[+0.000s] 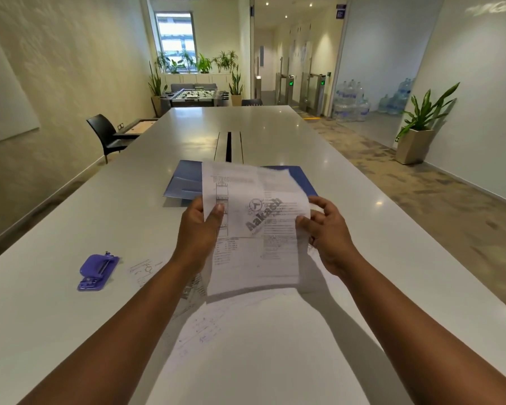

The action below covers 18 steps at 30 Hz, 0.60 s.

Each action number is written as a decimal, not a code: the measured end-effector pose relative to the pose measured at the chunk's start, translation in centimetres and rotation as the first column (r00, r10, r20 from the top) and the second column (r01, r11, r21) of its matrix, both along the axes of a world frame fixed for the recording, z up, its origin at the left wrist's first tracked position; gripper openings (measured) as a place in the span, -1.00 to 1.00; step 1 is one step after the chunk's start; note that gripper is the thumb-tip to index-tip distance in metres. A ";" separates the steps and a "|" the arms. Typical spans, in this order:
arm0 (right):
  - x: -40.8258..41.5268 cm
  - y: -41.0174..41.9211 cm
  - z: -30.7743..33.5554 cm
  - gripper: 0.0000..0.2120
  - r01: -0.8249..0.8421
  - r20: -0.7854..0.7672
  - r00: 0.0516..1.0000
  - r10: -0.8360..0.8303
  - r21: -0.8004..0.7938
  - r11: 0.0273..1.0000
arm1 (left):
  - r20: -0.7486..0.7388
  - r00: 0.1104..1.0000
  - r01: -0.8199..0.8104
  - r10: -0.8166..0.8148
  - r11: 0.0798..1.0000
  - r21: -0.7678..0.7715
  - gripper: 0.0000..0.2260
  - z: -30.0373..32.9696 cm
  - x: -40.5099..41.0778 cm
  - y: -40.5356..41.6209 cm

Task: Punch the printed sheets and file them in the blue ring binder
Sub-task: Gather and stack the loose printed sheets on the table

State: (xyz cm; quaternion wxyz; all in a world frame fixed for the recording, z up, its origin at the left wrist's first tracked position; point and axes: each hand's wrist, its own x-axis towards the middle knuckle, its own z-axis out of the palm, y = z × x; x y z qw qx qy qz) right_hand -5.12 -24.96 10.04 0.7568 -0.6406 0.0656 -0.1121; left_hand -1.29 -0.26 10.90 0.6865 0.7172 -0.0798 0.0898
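Note:
I hold printed sheets (254, 229) up over the white table (56, 317). My left hand (197, 229) grips their left edge, thumb on the front. My right hand (326, 232) pinches the right edge. The top of the sheets is blurred. Behind them the blue ring binder (184, 182) lies open and flat, partly hidden by the paper. A purple hole punch (98, 271) rests on the table to the left of my left forearm. More printed sheets (199, 323) lie flat on the table under my arms.
A cable slot (229, 146) runs along the table's middle beyond the binder. A black chair (107, 135) stands at the table's left side. A potted plant (418, 133) stands on the floor at the right.

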 end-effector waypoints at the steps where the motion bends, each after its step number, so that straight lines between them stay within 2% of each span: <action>1: 0.1 -0.1 0.4 -0.58 -0.002 0.026 1.000 0.001 0.014 1.000 | 0.017 1.000 -0.001 0.001 1.000 -0.010 -0.81 0.3 0.1 0.0; 3: 0.2 -0.1 1.0 -0.55 -0.006 0.055 0.998 0.005 0.018 1.000 | 0.024 1.000 0.020 -0.019 0.999 -0.035 -0.81 0.8 0.3 0.0; 6: 0.3 -0.1 1.0 -0.65 -0.002 0.054 0.999 0.003 -0.015 1.000 | -0.014 0.999 0.050 -0.052 0.996 -0.073 -0.80 0.8 0.5 -0.1; 10: 0.1 0.0 0.4 -0.75 0.021 0.045 0.999 -0.018 -0.076 0.997 | -0.031 0.999 0.016 -0.017 1.000 -0.025 -0.79 0.0 0.4 -0.4; 18: -0.6 0.0 2.3 -0.82 0.036 0.177 0.984 -0.011 -0.138 0.990 | 0.065 0.998 -0.007 0.013 0.995 -0.099 -0.80 0.7 -0.1 -0.7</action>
